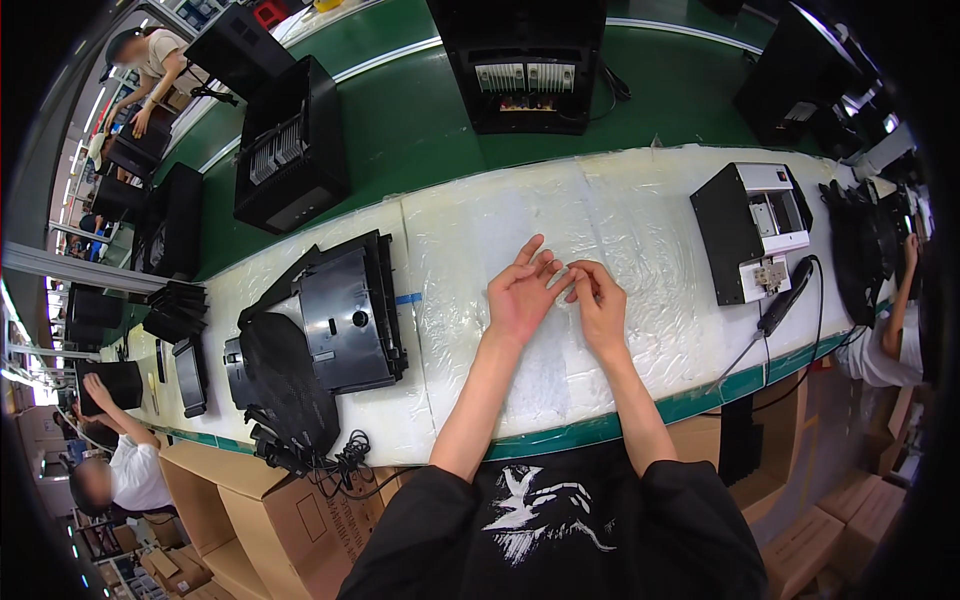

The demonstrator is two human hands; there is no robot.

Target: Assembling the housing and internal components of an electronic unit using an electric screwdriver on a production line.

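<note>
Above the middle of the plastic-covered bench, my left hand [520, 301] is turned partly palm up with its fingers apart. My right hand [600, 303] meets its fingertips, thumb and fingers bent together in a pinch; whatever they hold, if anything, is too small to make out. To the left lies a black plastic housing panel [350, 318] with a black mesh bag [290, 375] against it and a coiled black cable [345, 458] below. On the right stands a black-and-white benchtop device [752, 230] with a black corded hand tool [788, 297] beside it.
Beyond the bench, a green conveyor [420, 110] carries black box-shaped units [290, 150], one with white finned parts [525, 77]. Cardboard boxes [285, 515] stand below the front edge. Co-workers [130, 470] are at the left and right. Black mesh material [860, 245] hangs at the far right.
</note>
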